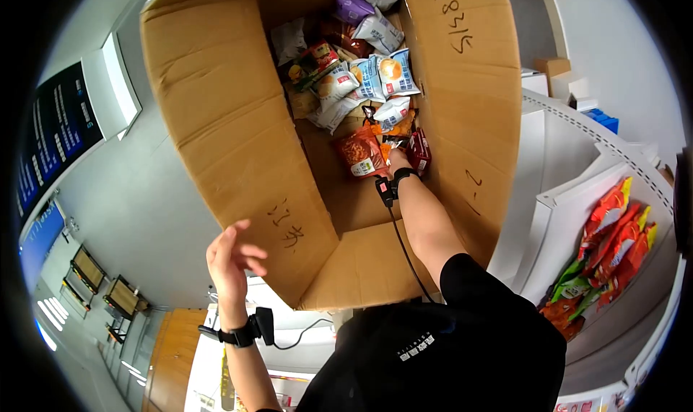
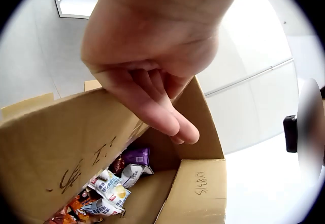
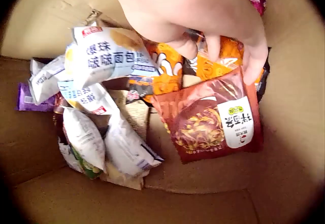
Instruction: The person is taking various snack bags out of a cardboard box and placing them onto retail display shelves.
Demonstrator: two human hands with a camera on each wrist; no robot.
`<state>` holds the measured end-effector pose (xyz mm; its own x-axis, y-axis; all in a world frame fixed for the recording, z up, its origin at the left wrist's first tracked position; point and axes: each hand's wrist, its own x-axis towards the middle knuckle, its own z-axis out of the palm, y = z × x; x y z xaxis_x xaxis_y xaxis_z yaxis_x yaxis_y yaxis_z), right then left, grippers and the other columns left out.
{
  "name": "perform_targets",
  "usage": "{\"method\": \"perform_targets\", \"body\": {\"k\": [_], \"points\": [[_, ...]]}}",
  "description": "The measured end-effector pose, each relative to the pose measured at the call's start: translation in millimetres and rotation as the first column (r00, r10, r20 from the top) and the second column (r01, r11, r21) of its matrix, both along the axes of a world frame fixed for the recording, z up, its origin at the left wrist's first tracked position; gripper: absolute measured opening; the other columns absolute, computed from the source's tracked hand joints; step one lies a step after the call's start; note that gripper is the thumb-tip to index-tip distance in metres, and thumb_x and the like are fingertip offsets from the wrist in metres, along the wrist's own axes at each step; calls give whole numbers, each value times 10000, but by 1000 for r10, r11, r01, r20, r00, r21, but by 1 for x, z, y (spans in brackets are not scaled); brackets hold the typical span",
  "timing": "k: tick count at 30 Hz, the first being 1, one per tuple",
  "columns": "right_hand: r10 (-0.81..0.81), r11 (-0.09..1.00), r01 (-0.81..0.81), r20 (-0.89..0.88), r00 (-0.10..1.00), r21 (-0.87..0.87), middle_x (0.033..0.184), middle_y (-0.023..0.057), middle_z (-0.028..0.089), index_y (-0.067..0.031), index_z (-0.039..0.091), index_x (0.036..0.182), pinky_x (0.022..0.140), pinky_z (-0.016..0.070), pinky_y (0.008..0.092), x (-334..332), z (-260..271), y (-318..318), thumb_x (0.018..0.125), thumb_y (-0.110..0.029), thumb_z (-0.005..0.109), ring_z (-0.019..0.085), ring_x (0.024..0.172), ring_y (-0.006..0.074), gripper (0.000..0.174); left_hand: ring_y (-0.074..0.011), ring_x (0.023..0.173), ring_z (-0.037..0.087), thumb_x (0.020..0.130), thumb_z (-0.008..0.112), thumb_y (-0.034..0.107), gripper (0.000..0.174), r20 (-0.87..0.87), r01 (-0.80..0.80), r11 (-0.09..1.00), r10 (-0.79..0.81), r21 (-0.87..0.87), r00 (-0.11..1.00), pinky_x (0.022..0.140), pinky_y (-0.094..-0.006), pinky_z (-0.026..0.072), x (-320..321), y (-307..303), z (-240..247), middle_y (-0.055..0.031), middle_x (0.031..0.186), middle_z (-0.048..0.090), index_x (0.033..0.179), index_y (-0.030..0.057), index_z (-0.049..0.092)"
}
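Note:
My right hand (image 3: 203,16) reaches down into a large cardboard box (image 1: 209,87). Its bent fingers overlap an orange snack packet (image 3: 223,56), with one fingertip at the upper edge of a red-brown noodle packet (image 3: 203,127). I cannot tell whether the fingers pinch either one. Beside them lie white bread packets (image 3: 111,56) and a second orange packet (image 3: 170,64). A dark red packet (image 1: 419,150) is just right of the hand in the head view. My left hand (image 1: 232,257) hovers by the box's left flap, fingers loosely bent, holding nothing.
Deeper in the box are a purple packet (image 1: 354,7), several more white packets and a red-and-green packet (image 1: 314,59). Raised flaps surround the opening. To the right, a white shelf (image 1: 538,224) has red snack bags (image 1: 613,239). A cable (image 1: 404,246) trails from the right wrist camera.

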<state>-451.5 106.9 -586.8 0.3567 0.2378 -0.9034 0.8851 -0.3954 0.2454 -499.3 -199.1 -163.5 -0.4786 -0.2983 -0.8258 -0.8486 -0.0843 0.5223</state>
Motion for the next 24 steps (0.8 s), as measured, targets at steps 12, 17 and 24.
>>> {"method": "perform_targets", "body": {"k": [12, 17, 24], "points": [[-224, 974, 226, -100, 969, 9, 1063, 52, 605, -100, 546, 1185, 718, 533, 313, 8, -30, 11, 899, -226, 477, 556, 876, 193, 320, -226, 306, 502, 940, 392, 281, 412, -23, -50, 998, 50, 30, 998, 291, -253, 410, 9, -6, -6, -201, 556, 601, 1002, -86, 568], [-161, 984, 150, -122, 979, -97, 608, -16, 462, -129, 584, 890, 425, 344, 214, 10, -17, 9, 818, -92, 617, 376, 471, 78, 87, -219, 312, 508, 937, 390, 288, 416, -39, -18, 999, 20, 45, 999, 301, -252, 418, 10, -7, -7, -193, 558, 604, 1006, -80, 573], [-84, 973, 48, -155, 984, -226, 599, 17, 451, -25, 575, 916, 369, 304, 191, -43, 36, -2, 890, -52, 462, 342, 423, 78, 118, -176, 341, 525, 934, 426, 304, 391, -54, 62, 998, -61, 2, 997, 336, -229, 422, 9, -2, -5, -151, 569, 616, 1056, -30, 588]]}}
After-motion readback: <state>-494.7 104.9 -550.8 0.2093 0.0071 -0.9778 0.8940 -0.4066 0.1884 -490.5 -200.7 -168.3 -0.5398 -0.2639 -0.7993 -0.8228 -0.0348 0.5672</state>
